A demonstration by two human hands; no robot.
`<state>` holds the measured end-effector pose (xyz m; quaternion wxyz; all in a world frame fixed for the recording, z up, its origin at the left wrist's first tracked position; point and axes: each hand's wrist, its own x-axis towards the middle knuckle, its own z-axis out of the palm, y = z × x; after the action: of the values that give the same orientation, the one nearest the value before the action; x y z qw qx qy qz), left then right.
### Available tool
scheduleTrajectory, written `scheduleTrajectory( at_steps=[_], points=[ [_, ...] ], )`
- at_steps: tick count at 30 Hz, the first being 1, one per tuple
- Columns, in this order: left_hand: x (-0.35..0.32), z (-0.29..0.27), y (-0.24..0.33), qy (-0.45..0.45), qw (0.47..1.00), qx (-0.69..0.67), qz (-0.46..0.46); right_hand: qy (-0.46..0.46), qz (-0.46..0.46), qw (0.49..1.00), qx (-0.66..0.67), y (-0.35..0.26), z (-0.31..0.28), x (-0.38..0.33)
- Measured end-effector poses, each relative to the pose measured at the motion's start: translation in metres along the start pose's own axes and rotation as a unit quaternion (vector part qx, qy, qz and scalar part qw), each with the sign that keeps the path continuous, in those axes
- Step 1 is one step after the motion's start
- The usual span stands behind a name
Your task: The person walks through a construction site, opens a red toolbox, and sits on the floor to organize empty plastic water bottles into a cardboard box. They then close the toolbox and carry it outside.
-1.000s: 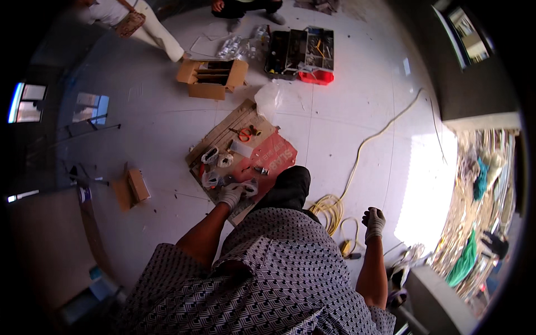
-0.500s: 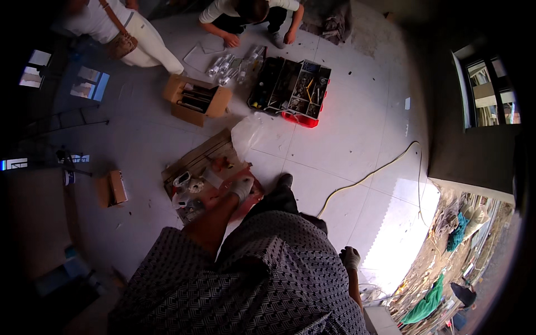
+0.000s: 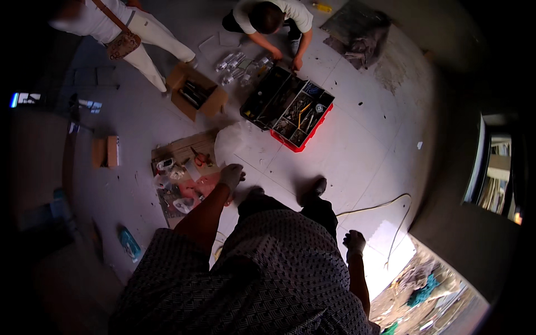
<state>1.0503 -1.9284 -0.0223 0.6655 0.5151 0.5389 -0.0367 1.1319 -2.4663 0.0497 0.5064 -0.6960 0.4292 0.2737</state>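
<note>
The left hand [image 3: 230,176], in a pale glove, hangs over the right edge of the cardboard sheet [image 3: 187,146], left of centre in the frame. Its fingers look bent, but the view does not settle whether they close on something small; nothing shows beyond them. The right hand [image 3: 354,243], also gloved, hangs right of centre with its fingers curled in, well apart from the left. Whether it holds anything cannot be told; the pale cable [image 3: 406,195] is on the floor near it.

The cardboard sheet, partly red, seems to serve as a mat, keeping small items gathered and off the tiles. The scissors [image 3: 201,159] lie towards its upper right, and a clear plastic bag [image 3: 183,205] near its lower edge. A translucent plastic sheet [image 3: 229,144] lies at its upper right corner.

At upper centre the toolbox [image 3: 286,140] stands with its trays spread, probably so every compartment can be reached from above. A crouching co-worker [image 3: 287,17] has both hands low by its upper edge. The carton [image 3: 213,104] stands to its left with its flaps out, likely leaving the contents easy to grasp.
</note>
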Motion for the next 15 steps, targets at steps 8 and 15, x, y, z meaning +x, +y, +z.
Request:
scheduleTrajectory(
  at_steps=[8,15],
  points=[
    [-0.114,0.106,-0.019,0.046,0.990,-0.037,-0.124,-0.073,-0.103,0.982,-0.138,-0.207,-0.054,0.129],
    [-0.083,0.188,-0.005,0.084,0.987,-0.055,-0.126,-0.110,-0.153,0.959,-0.214,-0.318,-0.016,0.216]
  ],
)
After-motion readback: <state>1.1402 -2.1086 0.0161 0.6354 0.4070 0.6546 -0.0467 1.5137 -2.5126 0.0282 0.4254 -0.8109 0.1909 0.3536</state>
